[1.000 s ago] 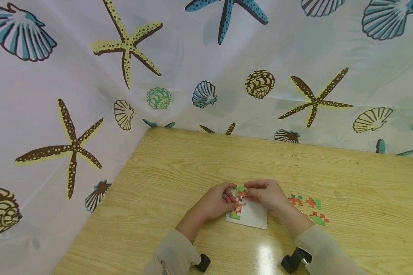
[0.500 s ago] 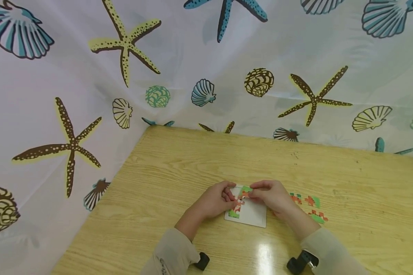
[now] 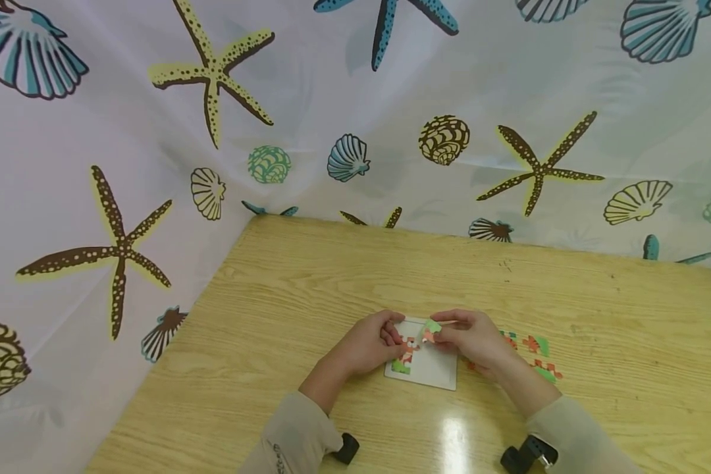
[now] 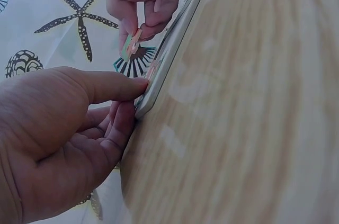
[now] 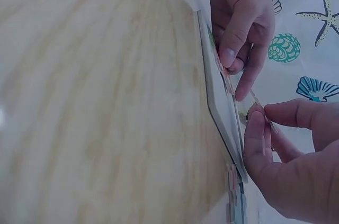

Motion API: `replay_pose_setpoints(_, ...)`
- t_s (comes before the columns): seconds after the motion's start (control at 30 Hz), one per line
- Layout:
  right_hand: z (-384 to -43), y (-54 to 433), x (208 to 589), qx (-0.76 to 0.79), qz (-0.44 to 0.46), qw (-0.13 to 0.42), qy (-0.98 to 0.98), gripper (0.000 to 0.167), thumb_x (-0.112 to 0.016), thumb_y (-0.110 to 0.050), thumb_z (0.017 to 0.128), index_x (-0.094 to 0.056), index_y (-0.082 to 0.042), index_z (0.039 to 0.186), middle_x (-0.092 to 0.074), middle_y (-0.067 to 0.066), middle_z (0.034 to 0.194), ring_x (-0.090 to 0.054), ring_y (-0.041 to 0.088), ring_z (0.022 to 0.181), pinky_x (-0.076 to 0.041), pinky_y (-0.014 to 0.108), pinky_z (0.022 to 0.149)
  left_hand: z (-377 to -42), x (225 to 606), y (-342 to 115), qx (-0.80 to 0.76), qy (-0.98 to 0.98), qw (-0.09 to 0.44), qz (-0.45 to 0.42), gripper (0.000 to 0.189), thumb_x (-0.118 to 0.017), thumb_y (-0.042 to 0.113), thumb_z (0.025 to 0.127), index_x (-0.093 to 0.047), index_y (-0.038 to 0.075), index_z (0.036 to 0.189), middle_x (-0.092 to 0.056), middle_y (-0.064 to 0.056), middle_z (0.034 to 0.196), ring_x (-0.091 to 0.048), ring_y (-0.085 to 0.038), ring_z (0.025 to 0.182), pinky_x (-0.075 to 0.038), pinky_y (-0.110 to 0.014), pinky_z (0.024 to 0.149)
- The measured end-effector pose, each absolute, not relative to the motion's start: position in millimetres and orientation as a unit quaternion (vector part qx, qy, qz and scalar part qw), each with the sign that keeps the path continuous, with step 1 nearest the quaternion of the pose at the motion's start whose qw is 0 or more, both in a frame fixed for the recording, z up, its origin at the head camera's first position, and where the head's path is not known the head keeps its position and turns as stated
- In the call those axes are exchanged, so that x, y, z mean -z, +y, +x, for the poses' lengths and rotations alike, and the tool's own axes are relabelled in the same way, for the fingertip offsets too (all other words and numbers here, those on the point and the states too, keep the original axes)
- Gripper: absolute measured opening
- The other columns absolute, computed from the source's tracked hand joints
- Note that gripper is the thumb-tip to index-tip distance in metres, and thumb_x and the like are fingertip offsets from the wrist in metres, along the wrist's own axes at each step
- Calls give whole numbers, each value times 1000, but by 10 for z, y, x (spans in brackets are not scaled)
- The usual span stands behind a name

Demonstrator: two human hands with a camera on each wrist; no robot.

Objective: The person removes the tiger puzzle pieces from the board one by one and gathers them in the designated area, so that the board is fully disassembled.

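Note:
A white puzzle board (image 3: 437,370) lies on the table, with joined orange and green puzzle pieces (image 3: 401,363) along its left side. My left hand (image 3: 368,343) grips the board's left edge; in the left wrist view its thumb (image 4: 119,87) presses at the pieces there, with the other fingers curled below. Between thumb and fingertips my right hand (image 3: 476,339) pinches a green and orange puzzle piece (image 3: 430,328). That piece is tilted and raised above the board, as the left wrist view shows. The right palm is hidden in the head view.
Several loose puzzle pieces (image 3: 535,344) lie on the wooden table (image 3: 628,368) to the right of the board, partly behind the right forearm. A white curtain (image 3: 308,99) printed with shells and starfish closes off the back and left.
My right hand has drawn the pinched puzzle piece away from the board's upper left, to the right, and it now tilts. My left hand keeps its place at the board's edge.

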State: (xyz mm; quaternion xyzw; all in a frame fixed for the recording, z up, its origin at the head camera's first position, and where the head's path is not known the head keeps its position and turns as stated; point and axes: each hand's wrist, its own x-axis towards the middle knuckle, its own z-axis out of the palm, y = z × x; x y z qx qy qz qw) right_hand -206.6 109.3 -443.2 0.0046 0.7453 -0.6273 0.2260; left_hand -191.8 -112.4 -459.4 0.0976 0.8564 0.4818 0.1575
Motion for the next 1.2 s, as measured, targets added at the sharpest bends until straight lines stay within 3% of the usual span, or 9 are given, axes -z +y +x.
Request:
replay_pose_setpoints(0.47,-1999,1096,4442,622,-4,228,749,38,-66,0,90,-59,7,126,-72,13,100,-70,15,87,-58,28,78,-1926,4590,-1118,-487,852,160,101,50,-74,12,90,-55,1,135,-61,-5,97,-55,-13,81,-46,-20,70)
replay_pose_setpoints(0.77,-1983,1150,4469,628,-10,239,741,37,-64,0,92,-53,10,125,-71,13,99,-72,16,88,-58,29,80,-1930,4585,-1117,-480,858,161,93,47,-73,12,91,-56,6,135,-60,-2,96,-55,-12,81,-46,-20,70)
replay_pose_setpoints(1.2,-1927,1241,4478,623,-41,243,742,38,-65,-1,91,-55,9,126,-70,12,97,-70,16,91,-58,31,84,-1923,4586,-1125,-487,851,155,117,24,-71,9,92,-68,5,116,-60,-2,91,-52,-14,79,-45,-23,72)
